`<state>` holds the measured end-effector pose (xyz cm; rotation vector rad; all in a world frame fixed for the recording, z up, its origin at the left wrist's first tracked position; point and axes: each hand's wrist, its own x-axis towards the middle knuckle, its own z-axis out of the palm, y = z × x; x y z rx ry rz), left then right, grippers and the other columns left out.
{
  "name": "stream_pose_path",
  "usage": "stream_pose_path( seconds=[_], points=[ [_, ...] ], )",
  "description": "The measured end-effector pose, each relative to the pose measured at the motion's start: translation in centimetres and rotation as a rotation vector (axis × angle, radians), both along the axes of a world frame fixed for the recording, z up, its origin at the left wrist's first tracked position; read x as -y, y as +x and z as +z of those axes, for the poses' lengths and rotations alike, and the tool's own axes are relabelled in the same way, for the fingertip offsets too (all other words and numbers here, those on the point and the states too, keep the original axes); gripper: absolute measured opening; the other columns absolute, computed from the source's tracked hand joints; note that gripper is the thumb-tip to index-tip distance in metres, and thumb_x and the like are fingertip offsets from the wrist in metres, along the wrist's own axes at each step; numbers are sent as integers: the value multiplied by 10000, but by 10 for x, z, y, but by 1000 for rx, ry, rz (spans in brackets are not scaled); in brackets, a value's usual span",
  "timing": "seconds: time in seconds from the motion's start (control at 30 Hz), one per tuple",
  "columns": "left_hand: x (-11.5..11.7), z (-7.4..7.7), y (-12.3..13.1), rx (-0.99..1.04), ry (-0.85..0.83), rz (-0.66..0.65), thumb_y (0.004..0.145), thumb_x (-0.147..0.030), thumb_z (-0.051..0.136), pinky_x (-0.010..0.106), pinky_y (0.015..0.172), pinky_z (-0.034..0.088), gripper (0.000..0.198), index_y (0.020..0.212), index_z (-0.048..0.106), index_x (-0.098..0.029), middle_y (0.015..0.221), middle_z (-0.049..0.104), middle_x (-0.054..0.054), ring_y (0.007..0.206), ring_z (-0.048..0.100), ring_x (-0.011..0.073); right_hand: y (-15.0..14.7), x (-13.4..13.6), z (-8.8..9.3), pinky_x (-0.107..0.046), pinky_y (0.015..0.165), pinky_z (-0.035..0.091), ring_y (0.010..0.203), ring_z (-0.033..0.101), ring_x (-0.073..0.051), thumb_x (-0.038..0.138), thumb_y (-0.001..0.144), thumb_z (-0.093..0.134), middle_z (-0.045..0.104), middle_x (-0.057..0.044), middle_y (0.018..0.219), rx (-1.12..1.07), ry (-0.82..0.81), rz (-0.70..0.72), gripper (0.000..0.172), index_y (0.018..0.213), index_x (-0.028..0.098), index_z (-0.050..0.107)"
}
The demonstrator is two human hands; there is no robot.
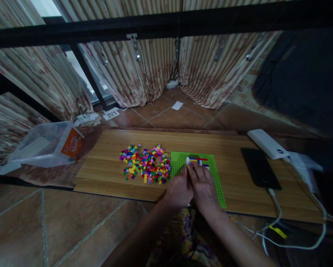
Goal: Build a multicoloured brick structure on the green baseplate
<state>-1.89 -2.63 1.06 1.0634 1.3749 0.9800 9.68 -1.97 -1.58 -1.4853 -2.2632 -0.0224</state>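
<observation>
A green studded baseplate lies on the wooden board, and a low build of white, blue, red and yellow toy bricks sits on it. My left hand is over the plate's left part, fingers curled in a closed grip. Beside it, touching, my right hand lies over the near side of the build with its fingers bent and held together. Whatever is between the fingertips is hidden by the hands. To the left of the plate spreads a loose heap of small coloured bricks.
The wooden board rests low above a tiled floor. At its right end lie a black phone with a white cable and a white power bank. A clear plastic box stands left. Curtains hang behind.
</observation>
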Motion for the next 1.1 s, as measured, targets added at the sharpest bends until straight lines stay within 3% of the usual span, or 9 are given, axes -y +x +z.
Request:
stream_pose_path(
  seconds=[0.13,0.23,0.37,0.5,0.6,0.7,0.87,1.1],
  points=[
    [2,-6,-2,-7,8,23,708,-185,621,298,750,461,434,1139,629,-240,789,690,50,813,625,229,1,-1,0,-504,993,429,1199,478,-327,85,862,408,543,-179,1339,-18,-18,7,498,1341,144,533],
    [5,-11,-4,58,-58,157,705,-217,652,278,669,446,371,1075,646,-239,666,623,-4,691,576,183,6,-4,-1,-472,1029,424,1215,488,-293,23,819,380,550,-155,1344,-86,-21,40,564,1351,141,523],
    [14,-6,-11,416,-239,306,729,-315,681,222,569,396,204,878,640,-181,625,563,-25,551,479,94,15,-1,2,-465,1016,451,1205,517,-257,0,815,318,580,-145,1295,-264,-5,20,598,1370,139,490],
    [23,12,-20,819,-382,332,793,-384,651,235,697,485,262,882,627,-139,836,677,84,734,622,126,17,17,12,-448,983,482,1155,560,-239,155,928,365,609,-127,1231,-482,-40,-16,390,1239,187,597],
    [27,23,-24,931,-410,325,852,-428,581,287,827,513,325,951,621,-121,969,690,137,898,660,185,13,33,23,-430,971,487,1112,582,-226,231,949,426,629,-106,1187,-563,-84,5,300,1154,215,646],
    [28,28,-25,973,-410,293,875,-437,551,290,858,509,343,969,617,-114,970,685,127,915,659,187,7,41,31,-420,972,484,1123,570,-221,244,955,452,621,-96,1189,-567,-95,59,273,1130,232,661],
    [29,27,-25,1035,-395,195,896,-454,524,217,737,492,354,953,629,-121,884,667,82,770,628,125,0,39,31,-440,966,480,1148,535,-237,243,950,477,571,-103,1252,-486,-86,139,261,1119,241,676],
    [29,24,-27,1064,-423,142,911,-474,487,207,675,475,378,964,639,-132,891,664,81,732,609,113,-2,36,28,-468,968,464,1176,506,-261,207,919,519,560,-85,1262,-431,-128,203,220,1030,261,702]
  ],
)
